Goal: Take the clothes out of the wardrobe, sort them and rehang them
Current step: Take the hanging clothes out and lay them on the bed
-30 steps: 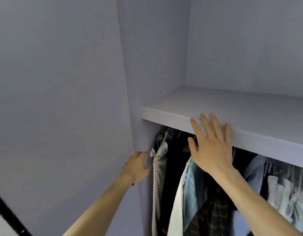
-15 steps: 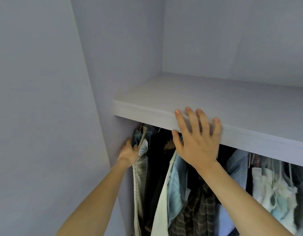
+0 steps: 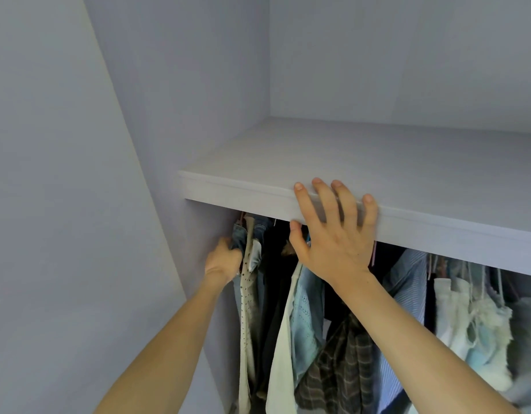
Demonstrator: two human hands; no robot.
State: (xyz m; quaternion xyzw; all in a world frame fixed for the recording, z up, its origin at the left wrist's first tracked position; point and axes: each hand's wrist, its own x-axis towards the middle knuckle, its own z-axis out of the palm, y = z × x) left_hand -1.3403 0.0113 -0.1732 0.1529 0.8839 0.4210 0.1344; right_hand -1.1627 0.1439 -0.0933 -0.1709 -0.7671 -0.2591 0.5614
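Several garments hang under a pale wardrobe shelf. At the far left hang a denim piece and a cream dotted garment. To their right come dark clothes, a light blue top, a plaid shirt, a striped blue shirt and white lacy pieces. My left hand reaches in beside the wardrobe's side wall and grips the denim piece near its top. My right hand lies flat, fingers spread, against the shelf's front edge. The rail and hangers are mostly hidden.
The wardrobe's left side panel stands close to my left hand. A plain wall fills the left of the view. The shelf top holds nothing visible, with the back wall behind it.
My left hand has gone further in and now curls on the denim piece at the far left. The right hand stays on the shelf edge.
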